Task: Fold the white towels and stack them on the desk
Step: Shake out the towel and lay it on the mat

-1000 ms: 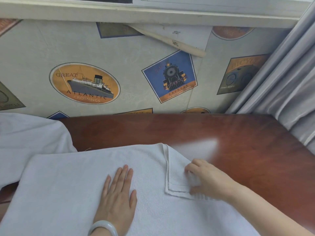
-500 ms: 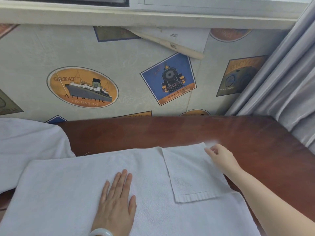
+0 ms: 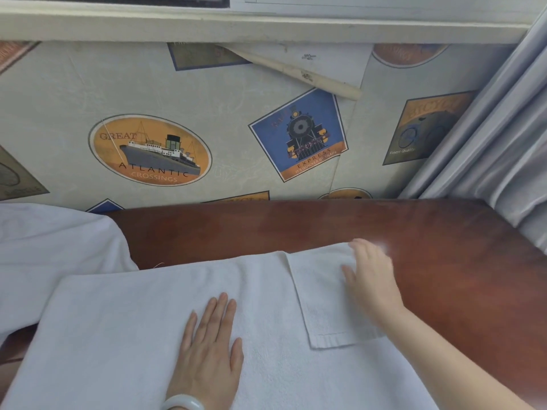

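- Under both hands, a white towel (image 3: 118, 335) lies spread flat on the reddish-brown wooden desk (image 3: 444, 261); its near edge runs out of view at the bottom.
- The left hand (image 3: 210, 344) lies palm down on the middle of the towel, fingers straight and close together, gripping nothing. A pale bangle (image 3: 183, 402) circles its wrist.
- The right hand (image 3: 370, 279) rests palm down on the towel's far right part, fingers stretched out and loosely spread, holding nothing. It is somewhat blurred.
- Beneath the right hand's fingers, a folded-over flap (image 3: 319, 306) of the towel lies on the layer below, its hemmed edge towards the person. The flap sits just right of the left hand, apart from it.
- Left of the left hand and farther back, a second white cloth (image 3: 44, 255) lies bunched on the desk, just beside the spread towel's far left corner. Whether it is a towel I cannot tell.
- Beyond both hands, bare desk top runs to a wall with printed wallpaper (image 3: 59, 99), which shows an oval ship emblem (image 3: 149, 150) and a blue locomotive label (image 3: 299, 134). One peeling strip (image 3: 296, 71) curls away near the top.
- Right of the right hand, well apart from it, a grey curtain (image 3: 509, 143) hangs past the desk's far right corner.
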The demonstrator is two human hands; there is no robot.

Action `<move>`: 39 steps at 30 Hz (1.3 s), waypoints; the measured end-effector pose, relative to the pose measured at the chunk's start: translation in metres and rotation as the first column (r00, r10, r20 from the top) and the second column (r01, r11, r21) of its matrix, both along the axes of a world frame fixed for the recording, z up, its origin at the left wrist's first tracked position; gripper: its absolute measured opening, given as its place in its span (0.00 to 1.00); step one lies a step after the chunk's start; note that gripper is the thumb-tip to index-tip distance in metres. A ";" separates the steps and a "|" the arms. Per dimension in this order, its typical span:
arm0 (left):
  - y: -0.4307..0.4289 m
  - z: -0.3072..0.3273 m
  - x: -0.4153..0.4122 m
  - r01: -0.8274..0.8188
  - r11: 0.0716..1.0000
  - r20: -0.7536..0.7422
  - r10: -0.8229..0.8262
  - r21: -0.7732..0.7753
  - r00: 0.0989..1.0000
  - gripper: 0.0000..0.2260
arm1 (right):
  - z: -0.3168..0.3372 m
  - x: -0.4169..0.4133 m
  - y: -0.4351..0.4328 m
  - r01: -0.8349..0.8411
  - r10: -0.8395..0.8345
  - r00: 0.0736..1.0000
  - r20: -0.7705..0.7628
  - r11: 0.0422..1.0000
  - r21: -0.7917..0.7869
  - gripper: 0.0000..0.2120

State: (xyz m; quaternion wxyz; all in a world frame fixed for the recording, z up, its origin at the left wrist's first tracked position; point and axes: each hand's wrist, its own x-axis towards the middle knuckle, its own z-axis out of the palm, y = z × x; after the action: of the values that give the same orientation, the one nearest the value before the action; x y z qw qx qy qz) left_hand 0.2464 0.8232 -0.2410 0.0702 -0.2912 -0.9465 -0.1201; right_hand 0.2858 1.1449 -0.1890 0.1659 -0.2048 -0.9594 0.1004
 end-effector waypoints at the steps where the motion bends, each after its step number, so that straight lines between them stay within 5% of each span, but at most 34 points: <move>1: 0.000 0.000 0.000 -0.004 1.000 -0.004 0.004 -0.003 1.000 0.30 | -0.008 0.007 -0.006 -0.119 0.117 0.991 0.060 0.992 0.041 0.21; 3: 0.000 -0.001 0.000 -0.008 1.000 -0.013 0.008 -0.007 1.000 0.30 | -0.017 0.017 -0.001 -0.166 0.163 0.940 0.301 0.986 -0.015 0.28; 5: 0.000 0.000 0.000 -0.006 1.000 -0.011 0.006 -0.005 1.000 0.30 | -0.017 0.015 0.014 -0.040 0.084 0.897 0.434 0.993 -0.111 0.33; 9: 0.000 0.001 0.000 -0.008 1.000 0.001 0.008 0.000 1.000 0.30 | -0.007 0.003 0.002 0.043 -0.010 0.921 0.388 0.996 -0.076 0.36; 12: 0.000 0.001 0.001 -0.005 1.000 0.003 0.005 -0.002 1.000 0.30 | 0.002 0.022 -0.022 -0.327 0.353 0.925 0.141 0.927 -0.182 0.35; 15: 0.000 0.002 0.002 0.002 1.000 0.005 -0.002 -0.010 1.000 0.31 | 0.012 0.045 -0.034 -0.545 0.619 0.725 0.301 0.783 -0.298 0.28; 17: 0.001 0.003 0.003 -0.001 1.000 0.001 0.001 -0.011 1.000 0.31 | 0.010 0.045 -0.028 -0.528 0.609 0.741 0.282 0.788 -0.317 0.19; 19: 0.000 0.001 0.002 -0.004 1.000 0.004 0.004 -0.008 1.000 0.31 | 0.019 0.032 -0.022 -0.371 0.515 0.832 0.205 0.792 -0.485 0.10; 22: 0.000 0.000 0.001 -0.008 1.000 0.006 0.008 -0.006 1.000 0.30 | 0.032 -0.001 0.007 -0.061 0.164 0.984 0.066 0.666 -0.743 0.06; 25: 0.000 0.001 0.001 -0.006 1.000 0.019 0.006 -0.002 1.000 0.30 | 0.033 -0.027 0.049 0.194 -0.176 0.980 0.097 0.700 -0.687 0.08; 28: 0.000 0.001 0.001 0.001 1.000 0.014 -0.001 0.003 1.000 0.30 | 0.017 -0.038 0.069 0.344 -0.329 0.935 0.136 0.735 -0.585 0.07; 39: 0.001 -0.003 -0.003 0.015 0.999 -0.066 -0.012 0.041 0.998 0.27 | -0.009 -0.045 0.044 0.398 -0.409 0.912 0.039 0.857 -0.327 0.10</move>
State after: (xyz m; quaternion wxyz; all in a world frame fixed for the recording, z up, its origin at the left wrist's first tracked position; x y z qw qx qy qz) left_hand 0.2439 0.8238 -0.2437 0.1066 -0.2999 -0.9389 -0.1307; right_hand 0.2407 1.1887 -0.1982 0.1618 -0.4242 -0.8622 0.2247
